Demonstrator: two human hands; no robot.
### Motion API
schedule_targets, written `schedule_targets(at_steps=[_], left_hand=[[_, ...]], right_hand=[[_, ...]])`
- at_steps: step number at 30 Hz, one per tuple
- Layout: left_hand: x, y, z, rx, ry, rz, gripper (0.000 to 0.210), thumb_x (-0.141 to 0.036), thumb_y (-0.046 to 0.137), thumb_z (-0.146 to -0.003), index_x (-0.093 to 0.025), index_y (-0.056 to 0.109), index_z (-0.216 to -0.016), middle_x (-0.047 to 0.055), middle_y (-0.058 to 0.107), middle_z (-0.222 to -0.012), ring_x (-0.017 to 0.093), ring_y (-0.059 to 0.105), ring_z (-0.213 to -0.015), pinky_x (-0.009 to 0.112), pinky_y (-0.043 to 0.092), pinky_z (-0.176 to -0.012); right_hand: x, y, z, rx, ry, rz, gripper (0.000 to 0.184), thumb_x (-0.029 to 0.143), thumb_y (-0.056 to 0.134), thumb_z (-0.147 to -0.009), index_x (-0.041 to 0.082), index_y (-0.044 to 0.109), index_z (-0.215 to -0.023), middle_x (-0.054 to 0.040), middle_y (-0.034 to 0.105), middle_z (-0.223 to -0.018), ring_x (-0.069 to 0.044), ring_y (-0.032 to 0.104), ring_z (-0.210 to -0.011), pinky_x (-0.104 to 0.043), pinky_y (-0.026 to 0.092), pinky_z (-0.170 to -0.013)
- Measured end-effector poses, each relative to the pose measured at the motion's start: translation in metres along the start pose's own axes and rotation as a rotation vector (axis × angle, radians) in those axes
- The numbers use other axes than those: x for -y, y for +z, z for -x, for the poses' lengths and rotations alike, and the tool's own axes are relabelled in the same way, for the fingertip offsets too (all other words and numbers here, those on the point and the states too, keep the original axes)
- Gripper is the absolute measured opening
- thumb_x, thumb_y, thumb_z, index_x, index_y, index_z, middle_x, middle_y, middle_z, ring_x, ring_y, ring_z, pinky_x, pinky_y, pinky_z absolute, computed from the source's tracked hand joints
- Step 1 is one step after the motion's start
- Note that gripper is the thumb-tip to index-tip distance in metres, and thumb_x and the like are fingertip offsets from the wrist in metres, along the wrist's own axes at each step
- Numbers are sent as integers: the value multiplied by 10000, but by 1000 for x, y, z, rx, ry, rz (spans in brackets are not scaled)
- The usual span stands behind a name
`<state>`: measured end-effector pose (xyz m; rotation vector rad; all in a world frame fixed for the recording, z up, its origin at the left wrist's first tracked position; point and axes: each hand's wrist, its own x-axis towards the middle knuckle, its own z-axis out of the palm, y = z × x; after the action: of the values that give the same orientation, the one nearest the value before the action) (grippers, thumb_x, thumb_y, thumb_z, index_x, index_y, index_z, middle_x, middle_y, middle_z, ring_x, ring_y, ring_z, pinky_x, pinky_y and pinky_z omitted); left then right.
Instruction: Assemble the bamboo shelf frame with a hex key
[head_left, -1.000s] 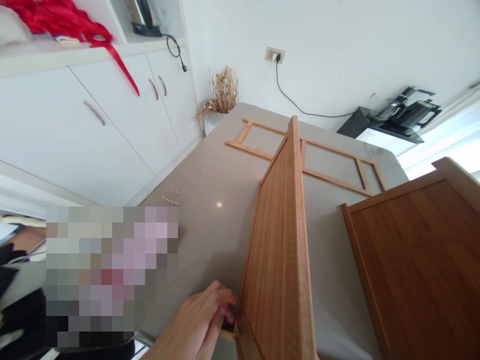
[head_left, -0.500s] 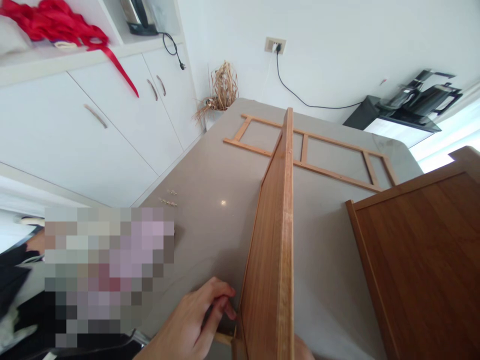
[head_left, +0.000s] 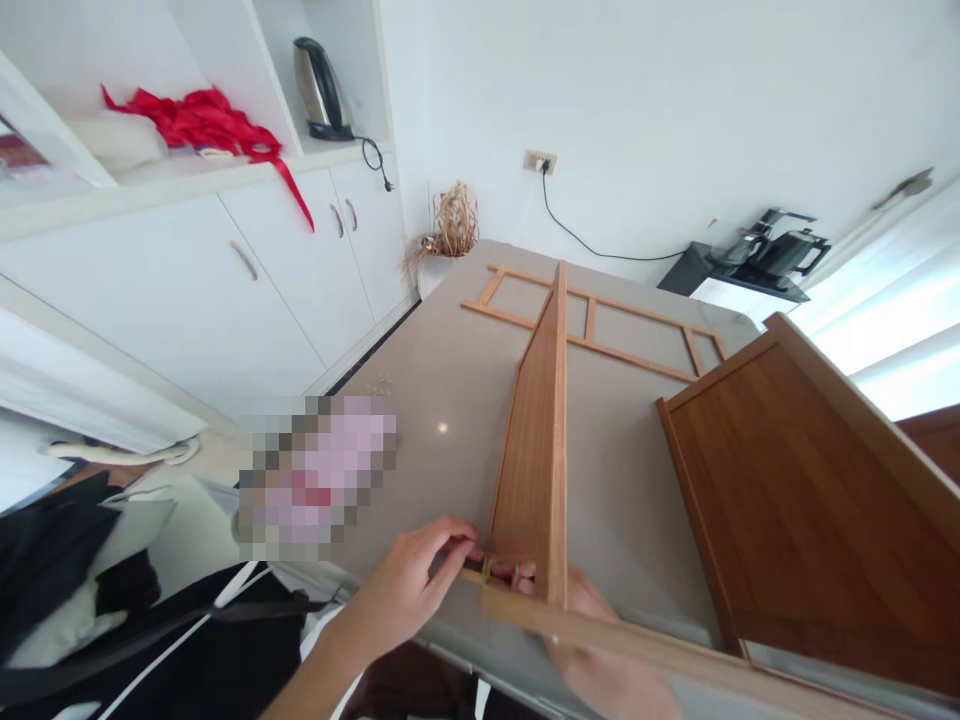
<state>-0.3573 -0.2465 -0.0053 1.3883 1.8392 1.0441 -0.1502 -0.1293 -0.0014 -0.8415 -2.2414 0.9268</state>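
Observation:
A wooden panel (head_left: 531, 445) stands on its edge on the grey table, running away from me. Across its near end lies a long wooden rail (head_left: 645, 643), which reaches right toward a second, broader panel (head_left: 810, 500). My left hand (head_left: 409, 580) is at the left of the near corner, its thumb and fingers pinched together by a short wooden end piece (head_left: 472, 575). What they hold is too small to make out. From the right, my right hand (head_left: 589, 620) reaches round the same corner, its fingers curled at the panel's foot. The panel and rail hide part of it.
A ladder-like wooden frame (head_left: 637, 345) lies flat at the table's far side. Small hardware pieces (head_left: 380, 385) lie near the left edge, by a blurred pinkish object (head_left: 341, 450). A coffee machine (head_left: 765, 250) on a dark stand, dried plants (head_left: 454, 220) and white cabinets (head_left: 180, 285) surround the table.
The view has shifted, bringing the panel's near end and the rail into sight. My right hand, mostly hidden before, now shows at the corner. My left hand stays pinched beside it.

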Motion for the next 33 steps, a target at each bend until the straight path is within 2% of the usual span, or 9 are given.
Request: schedule_targets(at_steps=[1, 2, 5, 9, 14, 18, 21, 25, 33], left_hand=[[0, 0, 1, -16, 16, 13, 181, -321, 495, -1073, -253, 662, -1084, 9, 797, -1040, 172, 775, -955, 242, 560, -873], [1, 0, 1, -36, 35, 20, 181, -317, 501, -1070, -248, 669, -1081, 14, 802, -1038, 176, 778, -960, 248, 564, -886], [2, 2, 1, -92, 92, 22, 194, -309, 506, -1067, -238, 686, -1068, 17, 819, -995, 189, 792, -958, 272, 576, -911], [6, 7, -1, -163, 172, 40, 141, -334, 583, -1038, -246, 693, -1032, -6, 832, -964, 175, 811, -906, 252, 612, -850], [7, 14, 5, -413, 262, 41, 129, -344, 618, -1033, -226, 668, -1034, 24, 843, -990, 184, 821, -918, 257, 637, -832], [12, 24, 24, -541, 394, -21, 73, -295, 702, -990, -223, 706, -974, 24, 831, -946, 177, 802, -846, 276, 625, -833], [19, 34, 40, -536, 511, -79, 30, -223, 731, -970, -230, 720, -996, 6, 809, -899, 154, 773, -803, 266, 606, -804], [23, 41, 52, -463, 613, -158, 119, -142, 732, -958, -239, 713, -1024, -9, 797, -901, 133, 750, -793, 256, 584, -789], [6, 40, 54, -397, 614, -301, 130, -149, 636, -1018, -230, 729, -977, 7, 770, -915, 144, 715, -823, 280, 550, -778]], right_hand=[[2, -6, -1, 89, -26, -20, 441, 550, 447, -1085, 302, 723, -847, 27, 754, -847, -149, 737, -769, -242, 612, -739], [4, -11, -2, 273, -47, -46, 353, 483, 482, -1088, 298, 726, -913, 26, 762, -886, -152, 745, -821, -248, 611, -789], [4, -19, -4, 351, -48, -53, 272, 380, 480, -1097, 270, 722, -1043, -4, 775, -993, -178, 745, -944, -285, 588, -881], [3, -14, -4, 263, -87, -47, 257, 329, 507, -1082, 243, 679, -912, 5, 731, -863, -160, 697, -790, -249, 548, -745], [-1, 2, 7, -11, -153, -18, 242, 311, 440, -1104, 227, 636, -991, -49, 699, -915, -201, 667, -855, -316, 525, -801], [-5, 11, 17, -83, -268, 11, 202, 261, 455, -1088, 244, 625, -980, -56, 682, -925, -227, 647, -911, -354, 517, -834], [-8, 12, 19, -116, -304, 19, 186, 225, 449, -1087, 247, 620, -1016, -57, 687, -953, -226, 645, -936, -358, 521, -842], [-12, 11, 19, -156, -304, 17, 168, 206, 460, -1089, 240, 621, -1056, -59, 695, -990, -215, 652, -964, -351, 523, -857], [-8, 10, 19, -153, -323, 22, 170, 187, 459, -1094, 246, 606, -1030, -44, 676, -961, -205, 645, -924, -339, 520, -822]])
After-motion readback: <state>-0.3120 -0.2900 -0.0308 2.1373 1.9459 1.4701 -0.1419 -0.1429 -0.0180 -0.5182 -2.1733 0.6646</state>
